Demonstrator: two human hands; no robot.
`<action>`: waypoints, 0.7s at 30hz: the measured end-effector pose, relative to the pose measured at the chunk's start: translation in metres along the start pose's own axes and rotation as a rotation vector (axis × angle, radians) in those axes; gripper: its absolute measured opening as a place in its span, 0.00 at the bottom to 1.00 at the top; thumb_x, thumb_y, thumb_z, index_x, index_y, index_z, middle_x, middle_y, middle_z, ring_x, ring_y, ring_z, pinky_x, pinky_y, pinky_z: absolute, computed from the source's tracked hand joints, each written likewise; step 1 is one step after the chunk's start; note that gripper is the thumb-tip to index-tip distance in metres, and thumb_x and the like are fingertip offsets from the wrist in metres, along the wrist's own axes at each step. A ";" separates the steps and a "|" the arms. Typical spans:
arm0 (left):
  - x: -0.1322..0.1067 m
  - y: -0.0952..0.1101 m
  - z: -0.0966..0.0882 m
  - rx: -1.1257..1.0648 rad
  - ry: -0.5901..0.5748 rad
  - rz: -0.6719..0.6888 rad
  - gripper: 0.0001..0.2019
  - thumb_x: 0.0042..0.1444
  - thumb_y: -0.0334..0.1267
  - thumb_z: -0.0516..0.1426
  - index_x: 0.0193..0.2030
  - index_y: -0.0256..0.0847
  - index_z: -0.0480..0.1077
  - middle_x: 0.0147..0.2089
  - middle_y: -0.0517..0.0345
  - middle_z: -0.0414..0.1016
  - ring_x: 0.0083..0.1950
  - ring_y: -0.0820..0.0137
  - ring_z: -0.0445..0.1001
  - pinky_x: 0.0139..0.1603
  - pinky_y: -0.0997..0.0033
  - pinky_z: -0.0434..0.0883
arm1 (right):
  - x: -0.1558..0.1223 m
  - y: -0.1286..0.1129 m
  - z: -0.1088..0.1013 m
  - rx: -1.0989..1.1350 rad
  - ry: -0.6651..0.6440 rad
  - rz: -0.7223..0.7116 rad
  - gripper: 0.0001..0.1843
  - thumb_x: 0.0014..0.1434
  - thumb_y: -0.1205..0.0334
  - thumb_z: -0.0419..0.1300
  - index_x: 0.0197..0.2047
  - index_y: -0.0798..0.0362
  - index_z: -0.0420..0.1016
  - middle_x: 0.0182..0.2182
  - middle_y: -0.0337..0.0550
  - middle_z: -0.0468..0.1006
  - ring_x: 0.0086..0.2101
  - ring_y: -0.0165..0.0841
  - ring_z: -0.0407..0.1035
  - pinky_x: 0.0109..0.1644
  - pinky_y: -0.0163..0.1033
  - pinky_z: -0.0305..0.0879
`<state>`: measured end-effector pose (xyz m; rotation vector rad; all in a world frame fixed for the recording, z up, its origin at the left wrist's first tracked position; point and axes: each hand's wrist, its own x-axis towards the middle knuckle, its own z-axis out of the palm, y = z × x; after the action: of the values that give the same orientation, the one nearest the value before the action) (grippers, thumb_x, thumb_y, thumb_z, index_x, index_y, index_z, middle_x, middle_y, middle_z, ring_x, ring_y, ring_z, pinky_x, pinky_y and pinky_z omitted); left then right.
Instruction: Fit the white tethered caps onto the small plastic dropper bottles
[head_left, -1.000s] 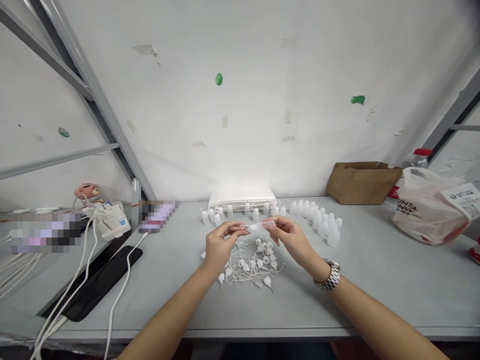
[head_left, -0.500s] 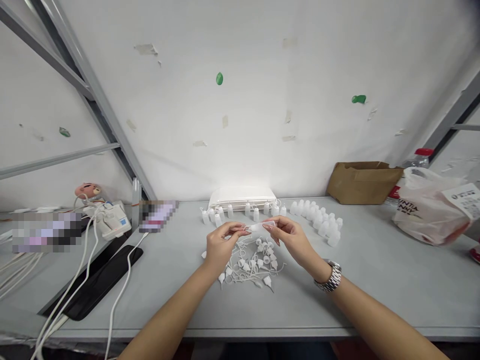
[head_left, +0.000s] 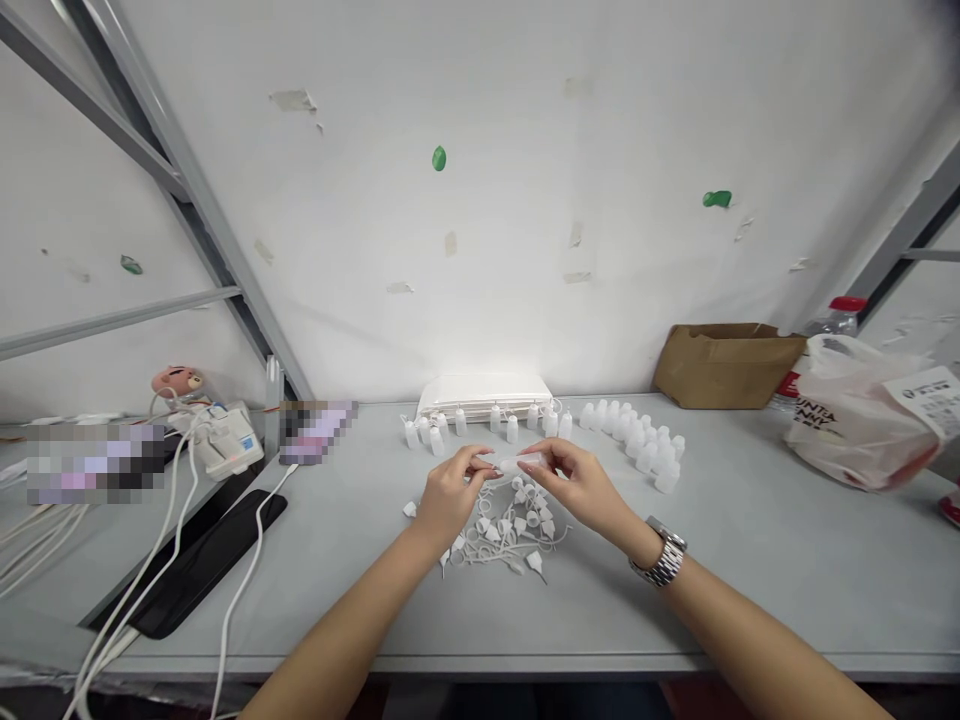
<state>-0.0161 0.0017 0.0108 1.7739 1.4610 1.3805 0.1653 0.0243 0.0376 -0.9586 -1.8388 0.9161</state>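
Above the grey table, my right hand pinches a small white plastic bottle lying sideways. Its tip points at my left hand, whose fingers are pinched on a small white cap with a tether loop at the bottle's mouth. The two hands nearly touch. A pile of loose white caps lies on the table just under them. A row of upright white bottles stands behind, to the right. My right wrist wears a metal watch.
A white tray-like box sits against the wall. A brown paper bag and a white plastic bag stand at the right. At the left lie a black phone, white cables and a charger block.
Both hands have dropped a little toward the cap pile and drawn closer together, with the bottle and cap still between them.
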 end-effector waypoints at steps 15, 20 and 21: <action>0.005 0.007 -0.003 0.053 0.038 -0.001 0.12 0.47 0.35 0.56 0.41 0.48 0.67 0.34 0.63 0.76 0.37 0.69 0.74 0.42 0.70 0.67 | 0.009 0.007 0.002 0.354 -0.016 0.207 0.15 0.50 0.48 0.57 0.29 0.53 0.69 0.17 0.35 0.65 0.20 0.28 0.60 0.27 0.36 0.58; 0.006 0.007 -0.009 0.106 -0.051 0.019 0.08 0.53 0.41 0.51 0.37 0.47 0.69 0.33 0.62 0.76 0.34 0.70 0.73 0.36 0.73 0.66 | 0.011 0.009 -0.001 0.621 -0.022 0.265 0.15 0.48 0.51 0.60 0.24 0.55 0.68 0.19 0.37 0.67 0.21 0.26 0.62 0.29 0.36 0.59; 0.006 0.006 -0.009 0.105 -0.076 0.025 0.09 0.54 0.41 0.50 0.36 0.47 0.70 0.32 0.61 0.76 0.33 0.70 0.73 0.35 0.73 0.66 | 0.012 0.009 -0.001 0.651 -0.031 0.277 0.14 0.48 0.52 0.61 0.25 0.55 0.69 0.20 0.38 0.69 0.22 0.26 0.63 0.30 0.36 0.60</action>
<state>-0.0212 0.0026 0.0217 1.8941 1.5007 1.2540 0.1647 0.0388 0.0341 -0.7840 -1.2975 1.5785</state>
